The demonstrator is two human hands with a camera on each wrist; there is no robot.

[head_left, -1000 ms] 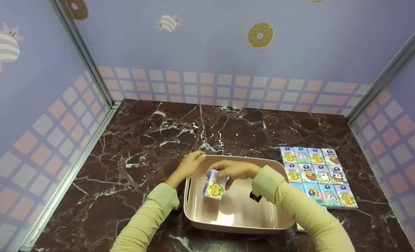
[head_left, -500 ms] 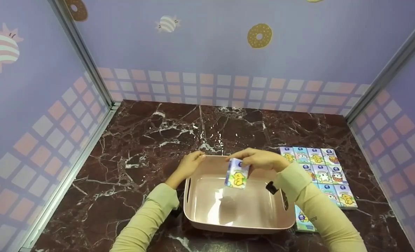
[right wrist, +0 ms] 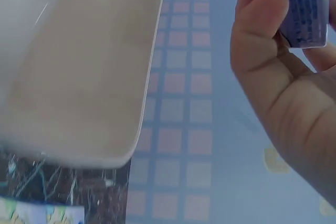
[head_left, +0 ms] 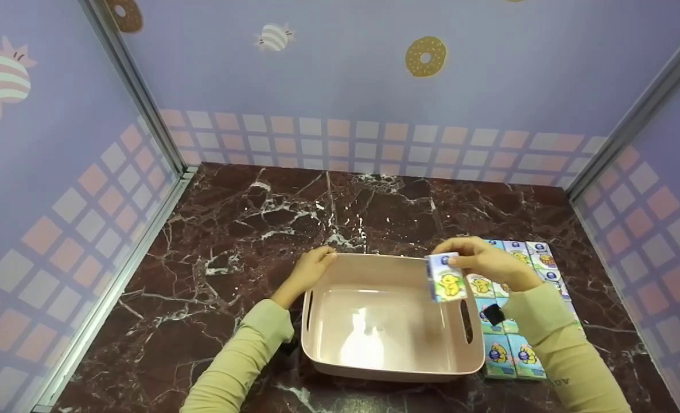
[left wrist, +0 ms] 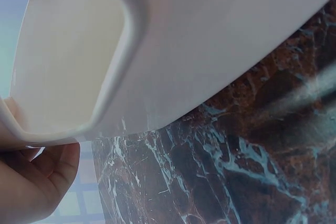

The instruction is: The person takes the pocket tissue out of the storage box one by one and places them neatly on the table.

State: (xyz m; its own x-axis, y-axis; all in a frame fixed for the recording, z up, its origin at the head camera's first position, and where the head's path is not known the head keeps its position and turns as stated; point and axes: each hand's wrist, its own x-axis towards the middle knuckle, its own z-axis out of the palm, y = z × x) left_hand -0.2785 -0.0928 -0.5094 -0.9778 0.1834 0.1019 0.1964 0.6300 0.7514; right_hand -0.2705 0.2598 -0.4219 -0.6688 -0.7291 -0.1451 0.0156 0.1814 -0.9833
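A pink plastic storage bin (head_left: 394,371) with handle slots stands in the middle of the head view, with nothing lying inside it. My left hand (head_left: 311,268) grips its far left corner; the left wrist view shows fingers (left wrist: 65,163) curled under the rim, beside a handle slot. Over the bin's right rim, my right hand (head_left: 483,259) pinches a small tissue pack (head_left: 447,281) with a yellow cartoon animal on it. In the right wrist view the thumb (right wrist: 268,9) presses against the pack's printed end.
Right of the bin, similar tissue packs (head_left: 499,354) lie flat in tight rows, partly hidden by the right arm. Dark marbled tabletop (head_left: 236,229) surrounds the bin. Patterned purple panels (head_left: 340,69) enclose the back and both sides.
My right hand has carried the tissue pack up and rightward, from inside the bin to above its right rim. The left hand and the bin have stayed put.
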